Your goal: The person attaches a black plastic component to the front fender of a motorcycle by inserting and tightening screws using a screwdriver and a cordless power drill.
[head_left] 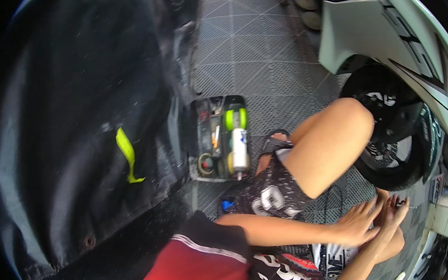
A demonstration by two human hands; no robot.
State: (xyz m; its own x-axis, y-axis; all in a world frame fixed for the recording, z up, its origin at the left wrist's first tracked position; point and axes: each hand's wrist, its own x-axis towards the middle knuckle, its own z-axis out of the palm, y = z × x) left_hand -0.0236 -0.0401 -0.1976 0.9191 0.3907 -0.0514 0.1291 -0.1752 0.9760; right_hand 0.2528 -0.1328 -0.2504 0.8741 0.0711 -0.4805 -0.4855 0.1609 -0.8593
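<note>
Small dark object (pixel 400 204) (details blurred)

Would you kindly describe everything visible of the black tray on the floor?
The black tray is long, open and plastic-looking, divided lengthwise. It lies on the grey lattice floor beside the black sheet. Its right side holds a green roll and a white tube with a narrow tip; its left, smaller blurred things, including a round one. The left hand and right hand are away from it.

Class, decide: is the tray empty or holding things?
Holding things: a white tube and a green item lie in the tray.
</note>
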